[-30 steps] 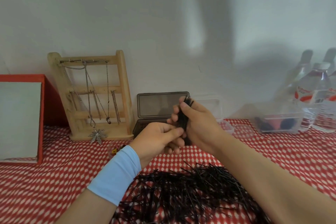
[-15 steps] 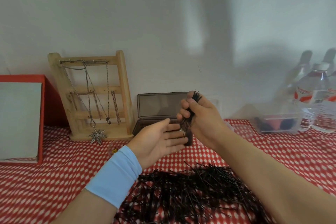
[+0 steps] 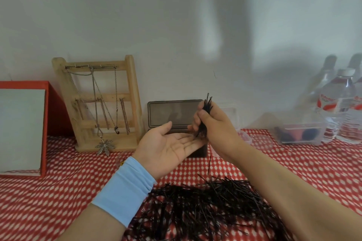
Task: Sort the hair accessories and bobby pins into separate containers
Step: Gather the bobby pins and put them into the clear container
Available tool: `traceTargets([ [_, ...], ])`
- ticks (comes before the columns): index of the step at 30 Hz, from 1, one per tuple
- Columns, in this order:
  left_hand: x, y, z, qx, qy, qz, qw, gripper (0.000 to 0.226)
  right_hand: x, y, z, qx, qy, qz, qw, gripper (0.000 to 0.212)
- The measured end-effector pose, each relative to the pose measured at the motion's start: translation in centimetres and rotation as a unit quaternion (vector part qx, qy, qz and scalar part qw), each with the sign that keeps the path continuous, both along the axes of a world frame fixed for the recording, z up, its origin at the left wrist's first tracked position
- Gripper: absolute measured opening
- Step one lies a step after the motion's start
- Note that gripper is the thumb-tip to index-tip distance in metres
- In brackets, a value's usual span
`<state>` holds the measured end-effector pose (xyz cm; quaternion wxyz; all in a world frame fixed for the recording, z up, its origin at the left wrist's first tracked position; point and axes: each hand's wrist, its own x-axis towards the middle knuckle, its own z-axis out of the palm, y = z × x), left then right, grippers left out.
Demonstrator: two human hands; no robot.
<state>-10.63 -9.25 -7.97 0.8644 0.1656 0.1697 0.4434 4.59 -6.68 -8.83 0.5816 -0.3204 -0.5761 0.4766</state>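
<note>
The far case (image 3: 172, 112) stands open, contents hidden; the clear box (image 3: 315, 139) at right holds dark and red pieces. My right grip (image 3: 217, 127) clasps a pin bundle (image 3: 206, 112) upright over my left grip (image 3: 168, 148), flat, released. The pile (image 3: 205, 207) lies near.

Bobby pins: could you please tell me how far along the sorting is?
Done: coloured items already sit in the clear tub. In hand: the right hand grips a bundle of pins, ends against the open left hand, before the dark case. Left: the big pile of pins on the cloth.
</note>
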Motion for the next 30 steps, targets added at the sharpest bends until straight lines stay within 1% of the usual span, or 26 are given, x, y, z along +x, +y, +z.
traceTargets([
  [2,-0.1,0.1,0.1,0.004,-0.011,-0.004,1.0,0.069,0.2,-0.1,0.0,0.01,-0.036,0.017,0.999,0.018],
  [3,-0.2,0.0,0.2,0.012,0.002,-0.015,1.0,0.069,0.3,0.0,0.0,0.01,-0.05,0.031,0.998,0.017],
  [4,-0.3,-0.1,0.3,0.026,0.04,-0.034,0.998,0.068,0.4,-0.1,0.1,0.004,-0.052,0.047,0.998,0.017],
  [5,-0.4,-0.1,0.3,0.046,0.106,-0.06,0.991,0.066,0.5,0.0,0.2,-0.006,-0.047,0.059,0.997,0.016],
  [6,-0.4,-0.2,0.4,0.07,0.196,-0.082,0.975,0.062,0.7,0.2,0.4,-0.018,-0.036,0.068,0.997,0.016],
  [7,-0.5,-0.3,0.7,0.096,0.295,-0.084,0.947,0.056,0.9,0.3,0.6,-0.032,-0.026,0.079,0.996,0.016],
  [8,-0.4,-0.3,0.9,0.129,0.389,-0.059,0.91,0.052,1.3,0.5,0.6,-0.05,-0.02,0.093,0.994,0.016],
  [9,-0.4,-0.1,1.1,0.169,0.466,-0.01,0.868,0.048,1.7,0.7,0.7,-0.068,-0.022,0.11,0.991,0.016],
  [10,-0.4,0.3,1.4,0.217,0.528,0.058,0.819,0.046,2.1,1.0,0.6,-0.086,-0.036,0.127,0.988,0.017],
  [11,-0.3,0.7,1.8,0.274,0.568,0.129,0.765,0.045,2.5,1.1,0.6,-0.1,-0.059,0.143,0.983,0.018],
  [12,-0.1,1.2,2.3,0.331,0.584,0.176,0.72,0.047,2.8,1.2,0.5,-0.108,-0.086,0.156,0.978,0.018],
  [13,0.2,1.8,2.6,0.383,0.586,0.188,0.689,0.051,3.0,1.3,0.6,-0.111,-0.109,0.165,0.974,0.019],
  [15,1.2,2.9,2.7,0.445,0.585,0.14,0.664,0.055,3.7,1.3,0.9,-0.112,-0.143,0.169,0.969,0.019],
  [16,1.7,3.3,2.8,0.461,0.592,0.118,0.65,0.051,4.1,1.2,1.2,-0.114,-0.16,0.161,0.967,0.018],
  [17,2.1,3.7,2.9,0.477,0.599,0.107,0.634,0.046,4.7,1.3,1.5,-0.111,-0.189,0.143,0.965,0.018],
  [18,2.5,4.0,3.0,0.488,0.604,0.107,0.621,0.044,5.3,1.6,1.9,-0.101,-0.241,0.111,0.959,0.018],
  [19,2.8,4.3,3.1,0.49,0.603,0.113,0.62,0.046,6.0,2.2,2.2,-0.082,-0.316,0.068,0.943,0.018],
  [20,3.1,4.6,3.2,0.481,0.604,0.124,0.623,0.053,6.6,2.7,2.6,-0.055,-0.402,0.024,0.914,0.019],
  [21,3.4,5.1,3.2,0.471,0.608,0.132,0.625,0.06,7.3,3.4,2.9,-0.03,-0.485,-0.011,0.874,0.019],
  [22,3.8,5.6,3.1,0.466,0.616,0.134,0.621,0.061,7.7,4.0,3.1,-0.011,-0.557,-0.028,0.83,0.02],
  [23,4.2,6.0,3.0,0.469,0.624,0.13,0.611,0.055,8.0,4.5,3.3,-0.003,-0.614,-0.027,0.789,0.021],
  [25,5.1,6.6,2.4,0.482,0.649,0.107,0.579,0.041,8.0,5.1,3.0,-0.012,-0.688,-0.009,0.726,0.023],
  [27,6.0,6.8,1.7,0.496,0.678,0.076,0.538,0.039,7.8,5.6,2.0,-0.026,-0.731,0.001,0.682,0.028],
  [28,6.2,7.0,1.3,0.5,0.688,0.063,0.522,0.039,7.7,5.9,1.5,-0.03,-0.745,0.001,0.666,0.03],
  [29,6.4,7.2,0.8,0.502,0.696,0.053,0.511,0.04,7.8,6.1,1.2,-0.031,-0.753,0.007,0.658,0.031],
  [30,6.5,7.3,0.4,0.504,0.704,0.046,0.499,0.04,8.0,6.2,1.1,-0.03,-0.753,0.019,0.657,0.032],
])
